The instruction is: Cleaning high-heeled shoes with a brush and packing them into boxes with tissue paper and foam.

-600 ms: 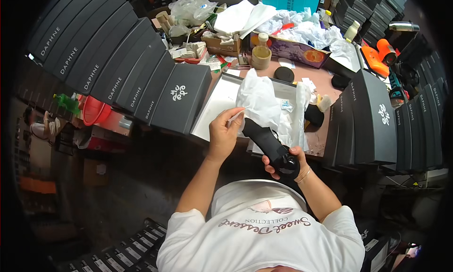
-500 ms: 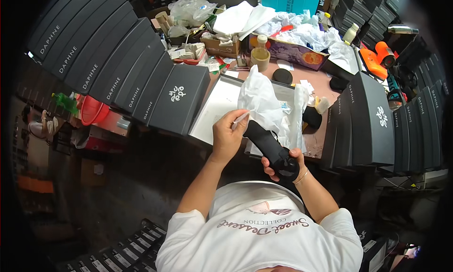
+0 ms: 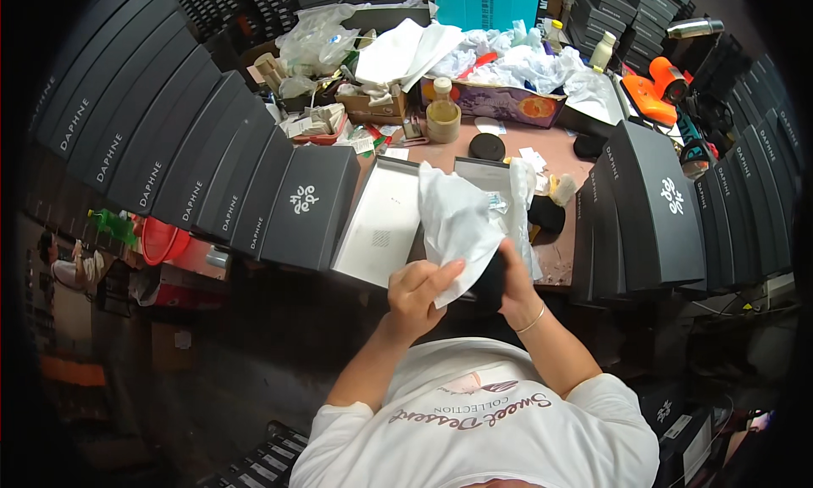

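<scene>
A sheet of white tissue paper (image 3: 457,217) hangs between my hands, with its lower edge pinched by my left hand (image 3: 421,296). My right hand (image 3: 517,286) is closed around a black shoe (image 3: 489,286), mostly hidden by the paper and fingers. Both hands are just in front of the table edge. Beyond them stands an open shoe box (image 3: 484,168), lined with more white tissue (image 3: 523,221) along its right side. The box's pale-lined lid (image 3: 378,234) lies to its left, inner face up.
Dark shoe boxes stand in rows at left (image 3: 312,208) and right (image 3: 656,208). Farther back are a glue jar with a brush (image 3: 443,119), a round black lid (image 3: 487,146) and a purple carton (image 3: 500,103) heaped with crumpled paper. An orange tool (image 3: 648,100) lies at far right.
The tissue has come down over the shoe and now covers most of it. My left hand has moved lower, and my right hand has turned and risen slightly with the shoe.
</scene>
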{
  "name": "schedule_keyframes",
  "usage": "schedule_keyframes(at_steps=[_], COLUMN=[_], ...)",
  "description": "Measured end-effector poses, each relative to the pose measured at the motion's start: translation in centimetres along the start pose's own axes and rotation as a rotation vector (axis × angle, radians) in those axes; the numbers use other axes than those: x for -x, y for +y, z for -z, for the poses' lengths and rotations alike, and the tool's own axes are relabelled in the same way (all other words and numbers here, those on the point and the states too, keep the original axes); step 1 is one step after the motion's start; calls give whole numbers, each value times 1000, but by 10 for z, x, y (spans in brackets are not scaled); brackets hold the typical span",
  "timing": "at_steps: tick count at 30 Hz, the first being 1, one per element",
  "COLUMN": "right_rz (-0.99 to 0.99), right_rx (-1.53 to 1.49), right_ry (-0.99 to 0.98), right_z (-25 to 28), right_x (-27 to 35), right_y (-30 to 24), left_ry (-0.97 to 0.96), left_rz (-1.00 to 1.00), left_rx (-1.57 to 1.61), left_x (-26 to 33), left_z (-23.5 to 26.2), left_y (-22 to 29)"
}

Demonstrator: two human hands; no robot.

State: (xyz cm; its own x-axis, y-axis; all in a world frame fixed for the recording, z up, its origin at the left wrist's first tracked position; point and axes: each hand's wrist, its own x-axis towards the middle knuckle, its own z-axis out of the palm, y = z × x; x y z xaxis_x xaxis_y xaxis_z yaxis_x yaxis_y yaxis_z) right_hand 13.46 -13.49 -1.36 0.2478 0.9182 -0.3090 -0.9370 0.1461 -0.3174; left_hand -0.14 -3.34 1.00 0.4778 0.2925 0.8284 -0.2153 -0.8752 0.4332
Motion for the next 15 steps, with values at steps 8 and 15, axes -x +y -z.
schedule_keyframes(at_steps=[8, 15], right_rz=[167, 650], right_rx=[414, 1287], right_ry=[104, -246], right_z=[8, 78], right_x=[-4, -45], right_y=[3, 13], left_ry=[-48, -66], left_rz=[-85, -103], left_rx=[110, 244], left_x=[-2, 23], left_z=[-8, -33], left_y=[7, 11])
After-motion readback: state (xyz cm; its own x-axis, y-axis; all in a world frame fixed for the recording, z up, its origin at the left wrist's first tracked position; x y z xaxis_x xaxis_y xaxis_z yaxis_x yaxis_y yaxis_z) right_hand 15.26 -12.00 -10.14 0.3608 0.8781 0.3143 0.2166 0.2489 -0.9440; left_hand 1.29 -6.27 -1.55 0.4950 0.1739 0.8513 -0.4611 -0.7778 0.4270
